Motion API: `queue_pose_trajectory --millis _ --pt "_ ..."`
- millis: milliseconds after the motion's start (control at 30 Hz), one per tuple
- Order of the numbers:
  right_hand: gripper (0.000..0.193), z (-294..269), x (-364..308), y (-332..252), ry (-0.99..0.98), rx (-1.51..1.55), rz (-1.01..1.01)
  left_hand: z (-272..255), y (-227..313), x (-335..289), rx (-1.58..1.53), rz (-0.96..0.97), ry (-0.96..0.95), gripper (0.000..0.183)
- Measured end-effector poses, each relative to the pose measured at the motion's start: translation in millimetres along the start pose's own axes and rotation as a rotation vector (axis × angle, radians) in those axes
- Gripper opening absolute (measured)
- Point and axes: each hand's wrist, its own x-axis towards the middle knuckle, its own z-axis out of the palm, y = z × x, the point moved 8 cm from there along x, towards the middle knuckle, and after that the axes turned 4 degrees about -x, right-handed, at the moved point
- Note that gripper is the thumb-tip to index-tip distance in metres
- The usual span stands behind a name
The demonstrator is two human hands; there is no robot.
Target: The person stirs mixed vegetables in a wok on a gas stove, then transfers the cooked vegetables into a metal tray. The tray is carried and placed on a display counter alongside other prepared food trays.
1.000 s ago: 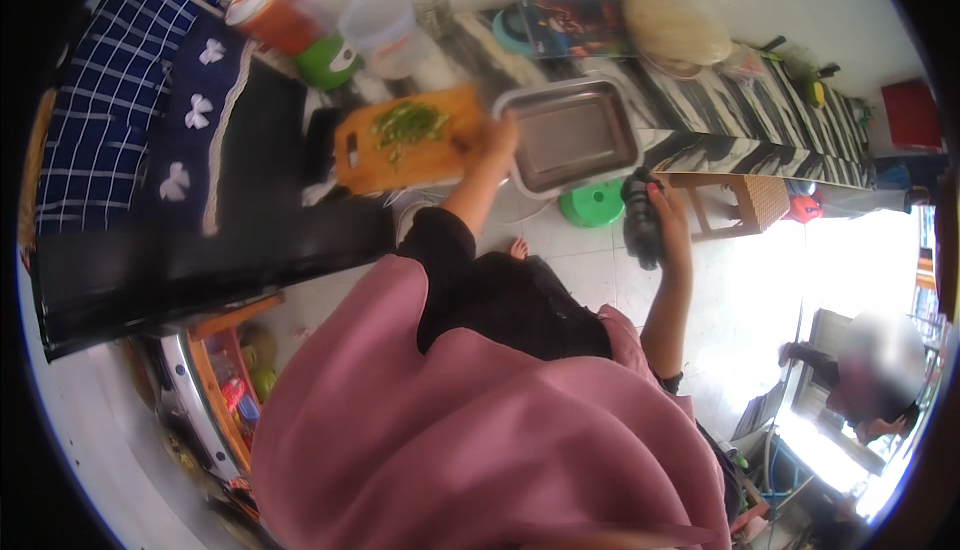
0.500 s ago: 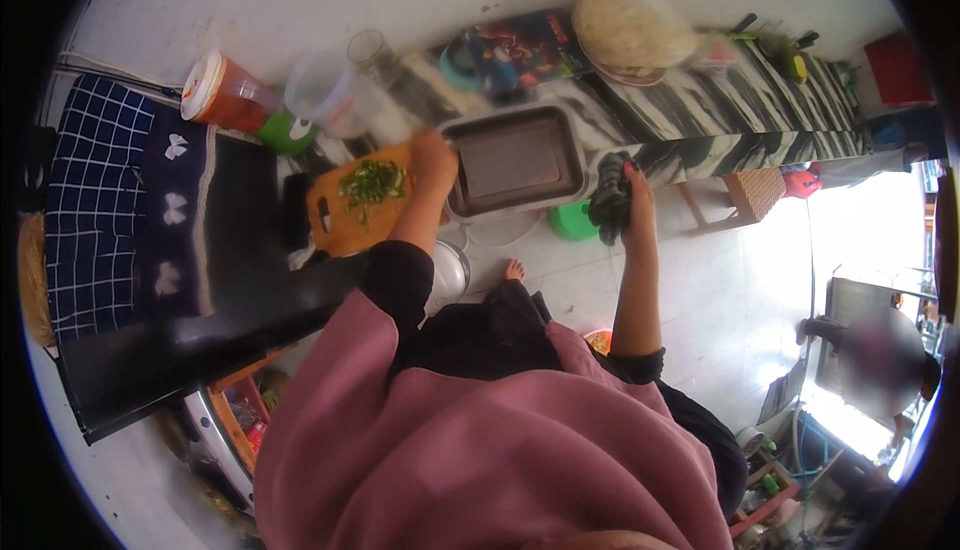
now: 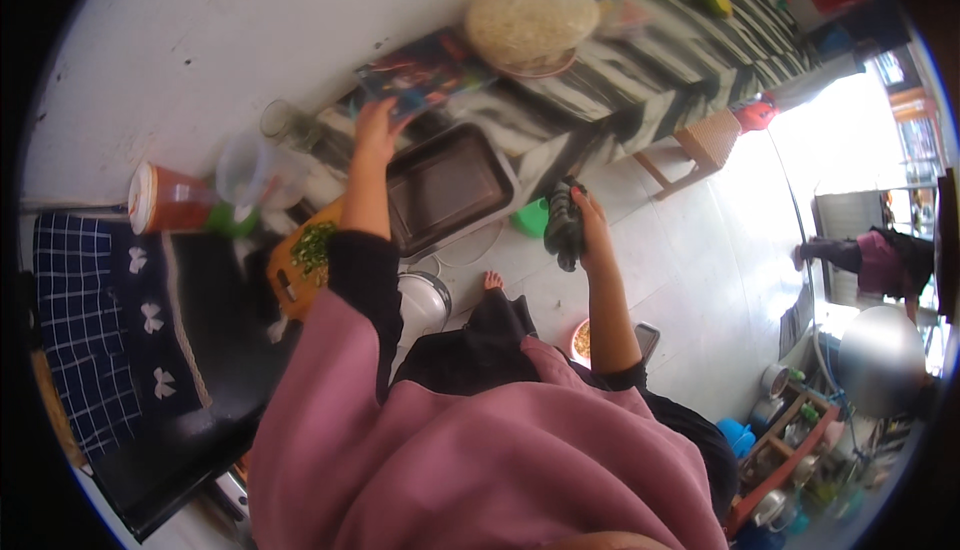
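As my left hand (image 3: 377, 132), pinch unclear, leaves greens (image 3: 314, 249) behind it for the booklet (image 3: 428, 70), my right hand (image 3: 593, 235) clasps a dark bundle (image 3: 564, 230).

We count one metal tray (image 3: 450, 190), one cutting board (image 3: 292, 295) and three white bows (image 3: 152, 318) left of it, one black bundle (image 3: 564, 228) and one woven-top stool (image 3: 708, 140) to its right.

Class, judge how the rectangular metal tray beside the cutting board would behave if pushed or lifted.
The metal tray is probably stiff, given its raised metallic walls. Its broad, flat base would likely slide rather than roll, and its low sides make tipping unlikely.
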Motion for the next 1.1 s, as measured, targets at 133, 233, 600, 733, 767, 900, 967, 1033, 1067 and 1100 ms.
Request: queue_pose_trajectory --millis 133,233,600,733,767,900,967,1033,1067,1100 --pt "0.025 -38 -22 -3 0.087 0.092 -0.035 23 22 -68 -0.001 0.07 -0.228 0.028" --pt "0.026 -68 -35 -4 0.177 0.12 -0.082 41 1 -124 -0.005 -0.021 -0.283 0.042" --pt "0.034 -114 -41 7 0.325 0.287 -0.1 125 -183 -127 0.193 -0.208 -0.125 0.072" --pt "0.032 -114 -44 19 0.317 0.293 -0.085 130 -189 -127 0.32 -0.047 -0.141 0.08" --pt "0.032 -113 -44 23 0.313 0.299 -0.073 133 -188 -129 0.352 -0.03 -0.16 0.082" --pt "0.034 -101 -34 31 0.329 0.273 -0.064 146 -158 -119 0.669 0.106 -0.086 0.076" --pt "0.038 -93 -25 22 0.399 0.095 -0.138 155 -133 -93 0.621 0.162 -0.112 0.07" --pt "0.043 -66 -12 -2 0.337 -0.184 -0.345 163 -117 -55 0.518 0.159 -0.055 0.06" --pt "0.045 -51 -6 -14 0.32 -0.327 -0.445 169 -108 -31 0.445 0.19 -0.04 0.054" --pt "0.052 -34 1 -30 0.331 -0.601 -0.576 171 -116 -5 0.454 0.017 -0.018 0.05"
